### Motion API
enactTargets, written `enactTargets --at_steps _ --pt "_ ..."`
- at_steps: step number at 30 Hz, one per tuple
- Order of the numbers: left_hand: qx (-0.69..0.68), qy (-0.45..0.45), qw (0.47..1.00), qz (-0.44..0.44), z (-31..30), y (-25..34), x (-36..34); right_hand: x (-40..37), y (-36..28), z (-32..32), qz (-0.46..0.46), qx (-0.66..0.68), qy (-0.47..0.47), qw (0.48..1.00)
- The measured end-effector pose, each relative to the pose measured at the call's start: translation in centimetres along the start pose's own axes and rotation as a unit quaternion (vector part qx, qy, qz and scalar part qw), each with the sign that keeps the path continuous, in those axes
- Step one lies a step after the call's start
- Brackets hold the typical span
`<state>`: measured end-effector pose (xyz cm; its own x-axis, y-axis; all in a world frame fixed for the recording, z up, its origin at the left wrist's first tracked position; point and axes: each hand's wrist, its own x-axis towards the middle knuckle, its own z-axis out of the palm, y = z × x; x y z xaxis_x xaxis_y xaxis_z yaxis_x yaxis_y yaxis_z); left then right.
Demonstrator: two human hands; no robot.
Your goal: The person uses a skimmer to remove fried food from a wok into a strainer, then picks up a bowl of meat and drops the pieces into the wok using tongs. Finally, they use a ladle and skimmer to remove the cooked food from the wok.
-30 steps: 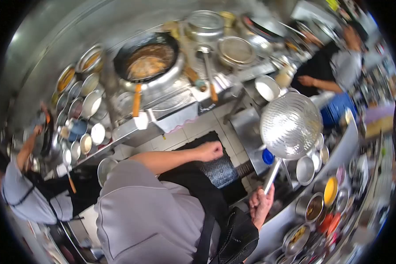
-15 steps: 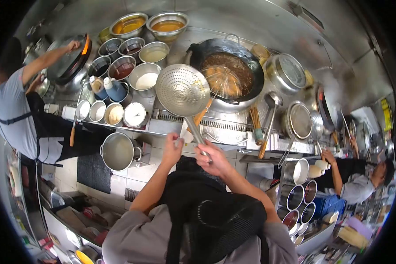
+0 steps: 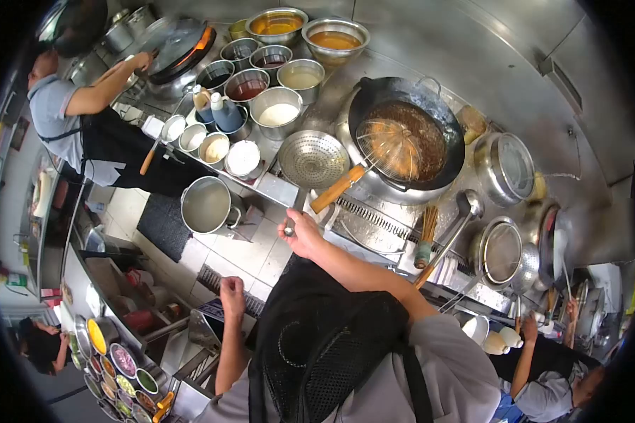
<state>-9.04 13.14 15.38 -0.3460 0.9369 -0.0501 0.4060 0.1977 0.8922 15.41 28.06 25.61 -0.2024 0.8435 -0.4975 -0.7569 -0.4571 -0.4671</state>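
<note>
My right hand [image 3: 305, 233] is closed around the handle of a round perforated strainer [image 3: 314, 160], which is held low by the stove edge. Beside it, a wire skimmer [image 3: 390, 148] with a wooden handle [image 3: 339, 189] rests over the wok [image 3: 453, 116], its mesh covering fried orange-brown pieces in dark oil. My left hand [image 3: 233, 299] hangs lower left with curled fingers and nothing visible in it, near a metal container [image 3: 206, 326] at the rear counter.
Metal pots of sauces and powders, including a white one [image 3: 276, 107], line the counter's left. A ladle [image 3: 468, 204] and bamboo brush [image 3: 426, 236] lie right of the wok. A large pot [image 3: 207, 204] stands low at left. One person [image 3: 85, 106] works at left, another [image 3: 554, 381] at right.
The view has turned left. The strainer has gone from raised in front of me to low beside the wok. My left hand has moved down and left, away from the stove edge.
</note>
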Motion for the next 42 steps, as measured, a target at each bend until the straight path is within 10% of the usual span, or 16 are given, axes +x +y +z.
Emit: enactTargets --at_steps 6,9,12,14,18,20,23,33,42 --pt "0.058 -0.010 0.993 0.098 3.3 7.6 -3.3 -5.1 -3.0 -5.5 -0.066 -0.411 -0.046 0.908" --pt "0.062 -0.043 0.974 0.215 6.2 14.3 -2.1 -13.4 -9.5 -11.0 -0.473 -0.631 0.084 0.609" --pt "0.016 -0.148 0.950 0.275 10.3 19.4 0.6 -24.7 -16.0 -17.8 -0.467 -0.586 0.449 0.486" --pt "0.064 -0.173 0.924 0.335 13.8 22.1 3.1 -31.4 -17.5 -22.3 -0.418 -0.605 0.610 0.296" --pt "0.148 -0.141 0.854 0.478 19.9 23.5 8.6 -33.2 -13.6 -37.9 -0.279 -0.490 0.707 0.428" --pt "0.189 -0.198 0.850 0.450 22.0 23.3 10.6 -33.6 -12.5 -36.8 -0.234 -0.139 0.526 0.806" --pt "0.170 -0.269 0.859 0.401 23.2 23.2 11.5 -32.1 -10.2 -35.7 -0.325 0.092 0.359 0.870" --pt "0.321 -0.250 0.828 0.387 15.8 33.5 9.8 -38.0 -16.2 -24.1 -0.383 -0.357 0.525 0.671" --pt "0.387 -0.278 0.763 0.437 11.5 41.4 12.4 -36.7 -39.5 -3.4 -0.037 -0.757 0.386 0.526"
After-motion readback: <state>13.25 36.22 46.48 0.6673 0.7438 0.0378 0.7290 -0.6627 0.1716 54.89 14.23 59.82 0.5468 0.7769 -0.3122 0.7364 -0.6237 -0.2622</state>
